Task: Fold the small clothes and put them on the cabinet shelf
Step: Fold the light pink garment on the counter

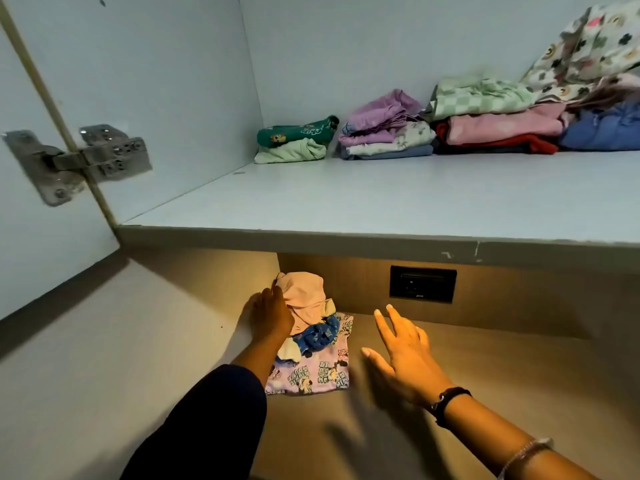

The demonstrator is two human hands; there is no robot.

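A small heap of unfolded clothes lies on the wooden counter (485, 375) under the cabinet: a peach garment (306, 296) on top, a blue patterned one (317, 336) below it, and a lilac cartoon-print piece (311, 374) spread flat underneath. My left hand (272, 318) rests against the left side of the peach garment, fingers curled on it. To the right of the heap my right hand (401, 355) hovers with fingers spread, holding nothing. Above, the pale blue cabinet shelf (381, 202) carries folded stacks at its back: green pieces (294, 143), lilac and white pieces (384, 133).
More folded clothes, pink, red, blue and checked green (502, 123), fill the shelf's back right under a flowered fabric (588, 46). The cabinet door (45, 237) stands open at the left on a metal hinge (79, 161). A black wall socket (422, 284) sits behind the counter.
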